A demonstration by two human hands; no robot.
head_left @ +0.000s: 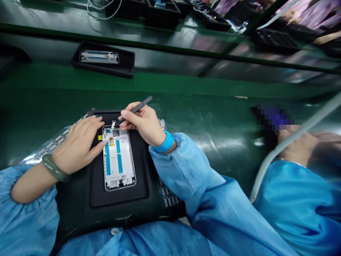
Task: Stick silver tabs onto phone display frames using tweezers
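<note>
A white phone frame (126, 156) with blue strips and a small orange flex piece lies in a black tray (142, 177) before me. My right hand (145, 122) pinches dark tweezers (136, 108), their tips down at the top edge of the frame. A small white piece (113, 124) stands there by the tips; whether they grip it I cannot tell. My left hand (80, 142) lies with fingers stretched out, its thumb touching the frame's left edge. Close to its fingers a yellow tab (100, 137) sticks out from the frame's upper left.
Sheets of small dark-printed parts (57, 144) stick out from under the tray on both sides. Beyond it, another black tray (125, 67) holds a similar frame. At right, a grey hose (263, 170) curves in front of a co-worker's blue sleeve (295, 202). Bins (162, 16) stand on the shelf behind.
</note>
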